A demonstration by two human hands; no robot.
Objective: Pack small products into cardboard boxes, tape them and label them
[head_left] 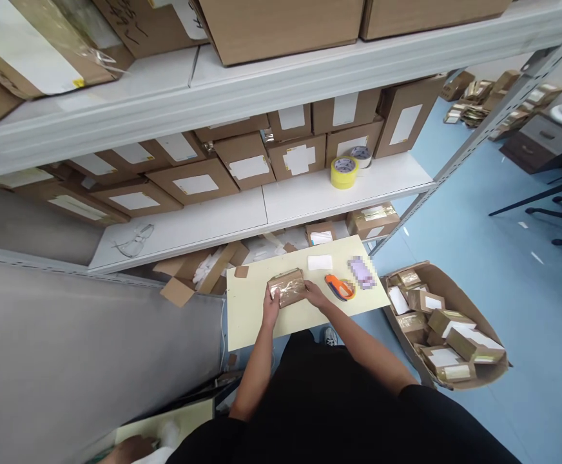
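A small cardboard box [288, 290] with shiny clear tape across it is held just above a pale yellow tabletop [247, 325]. My left hand [271, 305] grips its left end, the thumb on the near face. At the opposite end, my right hand [314, 294] has its fingers on the box's edge. To the right of the box lies an orange and dark blue tape dispenser [339, 287]. Behind that sits a small white stack of labels or paper [319, 262]. A blurred purple item [361, 272] rests near the table's right edge, and a scrap of brown cardboard [241, 272] at the left.
On the right floor, a large open carton [406, 364] holds several taped parcels. Metal shelves [198, 219] ahead carry labelled boxes, yellow tape rolls [343, 172] and clear safety glasses [136, 241]. An open cardboard box [213, 270] sits below. At lower left, part of another person [133, 449] shows.
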